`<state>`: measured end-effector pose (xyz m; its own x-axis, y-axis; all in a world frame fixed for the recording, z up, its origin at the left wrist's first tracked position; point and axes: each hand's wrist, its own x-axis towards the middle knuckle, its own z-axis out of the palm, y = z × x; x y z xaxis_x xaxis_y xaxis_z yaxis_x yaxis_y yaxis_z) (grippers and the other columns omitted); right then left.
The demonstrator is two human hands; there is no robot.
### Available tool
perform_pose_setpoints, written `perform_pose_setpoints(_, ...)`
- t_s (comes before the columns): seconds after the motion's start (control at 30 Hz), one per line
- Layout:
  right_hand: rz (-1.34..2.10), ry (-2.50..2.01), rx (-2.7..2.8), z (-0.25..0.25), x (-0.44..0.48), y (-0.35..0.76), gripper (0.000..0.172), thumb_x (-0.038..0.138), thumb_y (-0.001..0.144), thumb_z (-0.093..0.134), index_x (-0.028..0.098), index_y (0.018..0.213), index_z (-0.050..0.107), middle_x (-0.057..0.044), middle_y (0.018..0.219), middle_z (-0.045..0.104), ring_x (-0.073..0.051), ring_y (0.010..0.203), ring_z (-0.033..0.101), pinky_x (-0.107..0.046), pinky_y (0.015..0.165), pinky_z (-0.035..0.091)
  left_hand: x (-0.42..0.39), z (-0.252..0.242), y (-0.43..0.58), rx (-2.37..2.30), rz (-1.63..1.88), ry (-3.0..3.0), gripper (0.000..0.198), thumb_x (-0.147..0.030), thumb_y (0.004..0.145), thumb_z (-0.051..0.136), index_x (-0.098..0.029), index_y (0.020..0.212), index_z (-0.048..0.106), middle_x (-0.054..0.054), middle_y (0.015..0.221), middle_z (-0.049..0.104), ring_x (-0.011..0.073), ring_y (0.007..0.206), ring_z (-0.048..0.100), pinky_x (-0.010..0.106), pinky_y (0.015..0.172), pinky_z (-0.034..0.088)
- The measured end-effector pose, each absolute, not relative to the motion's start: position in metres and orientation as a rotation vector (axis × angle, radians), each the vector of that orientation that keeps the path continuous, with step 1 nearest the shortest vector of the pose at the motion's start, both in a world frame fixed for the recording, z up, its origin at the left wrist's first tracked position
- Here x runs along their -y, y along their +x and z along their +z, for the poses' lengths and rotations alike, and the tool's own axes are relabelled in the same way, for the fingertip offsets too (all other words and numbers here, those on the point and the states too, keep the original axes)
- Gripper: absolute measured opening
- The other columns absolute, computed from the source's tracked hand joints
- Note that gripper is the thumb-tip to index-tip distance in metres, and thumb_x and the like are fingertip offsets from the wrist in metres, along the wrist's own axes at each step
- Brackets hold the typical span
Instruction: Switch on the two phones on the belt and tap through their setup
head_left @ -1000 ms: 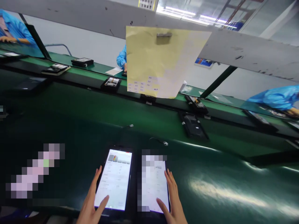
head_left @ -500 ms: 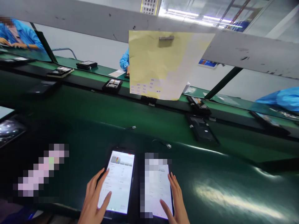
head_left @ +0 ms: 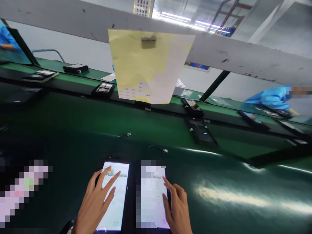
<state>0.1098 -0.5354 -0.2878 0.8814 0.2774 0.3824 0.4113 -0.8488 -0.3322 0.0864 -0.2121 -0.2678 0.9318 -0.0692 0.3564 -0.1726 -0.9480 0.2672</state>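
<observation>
Two lit tablets lie side by side on the dark green table in front of me. My left hand (head_left: 96,201) rests flat on the left tablet (head_left: 118,198), fingers spread and reaching to the top of its screen. My right hand (head_left: 176,206) sits at the right edge of the right tablet (head_left: 152,195), with its index finger touching the screen's upper right part. Neither hand grips anything. Part of the right tablet's screen is pixelated.
A yellow paper sheet (head_left: 148,65) hangs from a grey overhead beam. Behind it a green conveyor (head_left: 80,79) carries several dark devices (head_left: 103,89). Two loose cable ends (head_left: 162,149) lie beyond the tablets. A person in a blue coat (head_left: 273,97) works at far right.
Both hands slid forward up the screens: the left now covers the left tablet's upper half, the right index finger reaches higher. The view shifted right.
</observation>
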Motion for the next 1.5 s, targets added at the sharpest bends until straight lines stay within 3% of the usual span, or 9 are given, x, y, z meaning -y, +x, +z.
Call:
perform_pose_setpoints(0.1, -0.458, -2.650, 0.631, -0.278, 0.514, 0.115, 0.036, 0.024, 0.104, 0.046, 0.020, 0.139, 0.045, -0.008, 0.120, 0.071, -0.032, 0.104, 0.056, -0.046, 0.081, 0.050, 0.205, -0.270, 0.090, 0.259, 0.566, 2.870, 0.056, -0.025, 0.100, 0.044, -0.043, 0.153, 0.041, 0.003, 0.151, 0.048, 0.0344, 0.131, 0.043, 0.055, 0.103, 0.046)
perform_pose_setpoints(0.27, -0.389, -2.610, 0.838, -0.263, 0.486, 0.117, 0.037, 0.019, 0.100, 0.049, 0.022, 0.136, 0.048, 0.000, 0.146, 0.059, -0.030, 0.111, 0.055, -0.045, 0.090, 0.047, 0.180, -0.270, 0.078, 0.024, 0.581, 2.913, 0.050, -0.033, 0.101, 0.039, -0.019, 0.146, 0.056, 0.018, 0.144, 0.053, 0.0445, 0.124, 0.045, 0.068, 0.097, 0.047)
perform_pose_setpoints(0.5, -0.442, -2.632, 0.668, -0.272, 0.517, 0.120, 0.030, 0.018, 0.103, 0.043, 0.018, 0.133, 0.046, -0.007, 0.141, 0.062, -0.029, 0.108, 0.052, -0.043, 0.085, 0.046, 0.188, -0.265, 0.070, 0.027, 0.496, 2.818, 0.058, -0.036, 0.102, 0.040, -0.047, 0.157, 0.027, 0.006, 0.147, 0.050, 0.0368, 0.126, 0.046, 0.064, 0.093, 0.055)
perform_pose_setpoints(0.73, -0.430, -2.653, 0.599, -0.281, 0.534, 0.117, 0.034, 0.023, 0.105, 0.044, 0.020, 0.139, 0.045, -0.007, 0.141, 0.062, -0.030, 0.109, 0.050, -0.043, 0.084, 0.045, 0.214, -0.264, 0.075, 0.172, 0.490, 2.809, 0.061, -0.028, 0.102, 0.042, -0.044, 0.158, 0.027, 0.003, 0.150, 0.049, 0.0323, 0.127, 0.045, 0.050, 0.094, 0.054)
perform_pose_setpoints(0.87, -0.419, -2.629, 0.637, -0.278, 0.532, 0.117, 0.035, 0.022, 0.104, 0.045, 0.019, 0.139, 0.046, -0.008, 0.140, 0.062, -0.029, 0.109, 0.050, -0.043, 0.085, 0.045, 0.216, -0.262, 0.073, 0.198, 0.515, 2.813, 0.062, -0.026, 0.102, 0.042, -0.043, 0.159, 0.024, 0.004, 0.150, 0.048, 0.0307, 0.125, 0.044, 0.050, 0.094, 0.053)
perform_pose_setpoints(1.1, -0.434, -2.524, 0.841, -0.267, 0.532, 0.103, 0.043, 0.008, 0.097, 0.043, 0.019, 0.137, 0.052, -0.001, 0.097, 0.072, -0.024, 0.099, 0.052, -0.035, 0.080, 0.045, 0.217, -0.264, 0.055, 0.027, 0.283, 2.734, 0.052, -0.027, 0.106, 0.037, -0.050, 0.152, 0.034, -0.005, 0.156, 0.040, 0.0264, 0.138, 0.036, 0.049, 0.104, 0.051)
perform_pose_setpoints(1.5, -0.447, -2.515, 0.861, -0.281, 0.536, 0.099, 0.048, 0.010, 0.096, 0.049, 0.021, 0.143, 0.051, 0.001, 0.097, 0.074, -0.026, 0.097, 0.053, -0.035, 0.080, 0.043, 0.203, -0.271, 0.036, 0.131, 0.421, 2.936, 0.055, -0.027, 0.102, 0.044, -0.044, 0.154, 0.037, -0.004, 0.153, 0.047, 0.0271, 0.134, 0.039, 0.042, 0.092, 0.063)
